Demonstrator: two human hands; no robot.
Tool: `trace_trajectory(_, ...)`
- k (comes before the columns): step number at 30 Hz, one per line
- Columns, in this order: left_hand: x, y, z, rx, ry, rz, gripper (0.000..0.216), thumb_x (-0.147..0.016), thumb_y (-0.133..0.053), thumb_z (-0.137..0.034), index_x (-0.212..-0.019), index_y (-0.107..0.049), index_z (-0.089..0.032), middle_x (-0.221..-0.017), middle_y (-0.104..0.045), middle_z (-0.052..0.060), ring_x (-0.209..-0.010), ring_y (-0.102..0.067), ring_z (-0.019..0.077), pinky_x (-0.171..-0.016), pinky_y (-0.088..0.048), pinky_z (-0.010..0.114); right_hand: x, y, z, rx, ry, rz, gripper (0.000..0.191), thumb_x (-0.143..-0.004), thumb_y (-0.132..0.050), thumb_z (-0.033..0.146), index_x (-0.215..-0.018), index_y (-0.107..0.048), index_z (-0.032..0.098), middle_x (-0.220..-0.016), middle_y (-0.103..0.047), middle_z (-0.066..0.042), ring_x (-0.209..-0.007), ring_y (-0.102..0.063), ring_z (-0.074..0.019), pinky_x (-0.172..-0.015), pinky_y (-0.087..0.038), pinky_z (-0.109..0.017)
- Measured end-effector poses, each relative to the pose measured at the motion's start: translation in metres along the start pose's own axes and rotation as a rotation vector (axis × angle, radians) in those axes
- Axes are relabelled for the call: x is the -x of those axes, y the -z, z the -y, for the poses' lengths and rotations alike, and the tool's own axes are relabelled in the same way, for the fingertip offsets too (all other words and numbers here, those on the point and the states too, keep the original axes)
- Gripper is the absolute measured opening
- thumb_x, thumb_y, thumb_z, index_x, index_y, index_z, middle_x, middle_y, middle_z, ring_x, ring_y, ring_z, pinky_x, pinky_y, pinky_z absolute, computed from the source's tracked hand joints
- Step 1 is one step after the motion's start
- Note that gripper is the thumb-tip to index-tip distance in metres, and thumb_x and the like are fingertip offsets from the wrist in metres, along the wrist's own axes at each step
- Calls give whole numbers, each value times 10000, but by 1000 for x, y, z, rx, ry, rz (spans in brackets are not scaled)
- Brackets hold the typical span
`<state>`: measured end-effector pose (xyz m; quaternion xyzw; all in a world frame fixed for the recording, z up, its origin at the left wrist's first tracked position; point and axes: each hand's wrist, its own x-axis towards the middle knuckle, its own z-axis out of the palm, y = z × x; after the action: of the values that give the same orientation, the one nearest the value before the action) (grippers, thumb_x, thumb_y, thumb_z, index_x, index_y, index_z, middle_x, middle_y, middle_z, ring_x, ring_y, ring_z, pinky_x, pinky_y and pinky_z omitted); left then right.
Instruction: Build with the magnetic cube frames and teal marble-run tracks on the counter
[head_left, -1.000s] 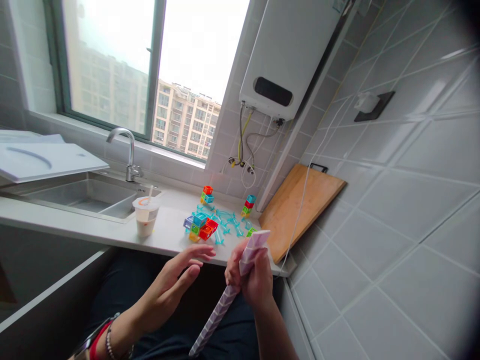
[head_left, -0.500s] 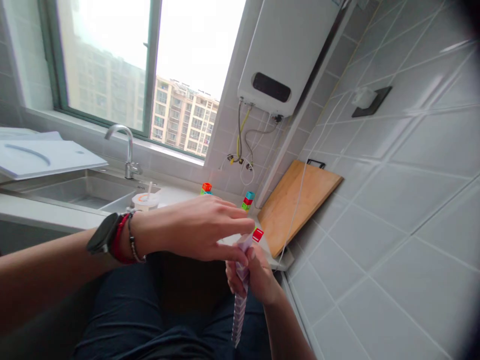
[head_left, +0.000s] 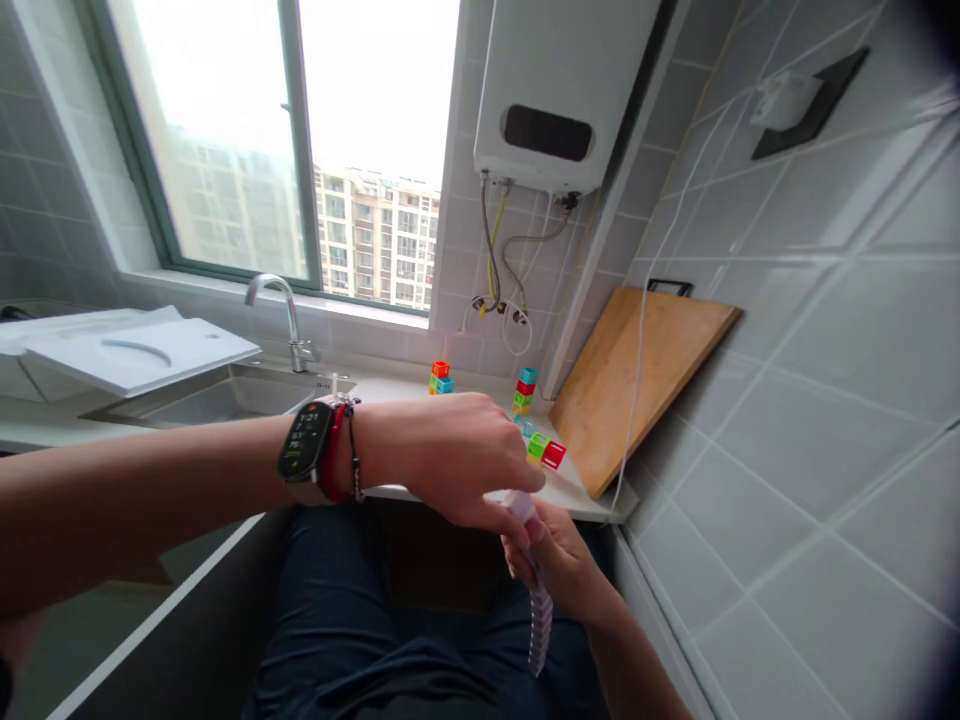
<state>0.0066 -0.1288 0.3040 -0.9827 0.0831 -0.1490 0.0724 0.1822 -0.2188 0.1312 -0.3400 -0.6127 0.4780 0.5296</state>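
Head view, blocks [head_left: 525, 388] beyond left hand [head_left: 450, 450], faucet [head_left: 298, 356]

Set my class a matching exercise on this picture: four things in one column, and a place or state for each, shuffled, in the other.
Things:
1. pale strip
2. wooden board
3. tap
4. watch

Places and states:
A. leaning against the tiled wall
B. its display lit with digits
C. held in the right hand, lower end hanging
D. standing in front of the window

Pairs: 1-C, 2-A, 3-D, 4-B
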Motion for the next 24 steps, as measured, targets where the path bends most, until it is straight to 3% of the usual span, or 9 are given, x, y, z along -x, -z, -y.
trace_trajectory(3,-6,8,-6,-147,-24,83,405,-970,-554,-588,-745,-690,-280,-566,-628,16,-518,-547,206,-581,-357,356,-2,0,-4,17,33,14,565,-963,-478,740,-811,-592,207,-535,-460,49,-434,-381,-103,-459,-326,-249)
trace_trajectory(9,-10,21,-16,-321,7,251,329,-872,-721,-536,-741,-737,-234,-589,-699,51,-503,-608,212,-487,-324,345,-6,-4,-5,13,49,41,572,-961,-477,745,-830,-587,200,-552,-465,49,-437,-385,-95,-448,-304,-235)
trace_trajectory(14,-9,24,-14,-262,72,306,335,-882,-689,-527,-730,-750,-235,-613,-721,74,-494,-621,216,-484,-315,337,-8,-11,-7,-35,61,2,539,-978,-487,714,-847,-569,197,-578,-452,61,-435,-356,-76,-438,-301,-217)
trace_trajectory(20,-6,16,6,-119,117,321,273,-898,-665,-499,-813,-753,-256,-628,-720,70,-514,-616,226,-496,-279,340,-13,-13,-4,-54,40,-45,483,-1010,-477,662,-871,-550,205,-576,-419,79,-437,-331,-73,-435,-281,-213)
trace_trajectory(24,-5,11,22,121,173,233,276,-867,-709,-482,-727,-734,-245,-573,-672,51,-441,-513,177,-498,-255,330,-15,-10,4,-62,37,-11,411,-1023,-506,606,-939,-545,206,-651,-467,64,-490,-376,-79,-467,-312,-212)
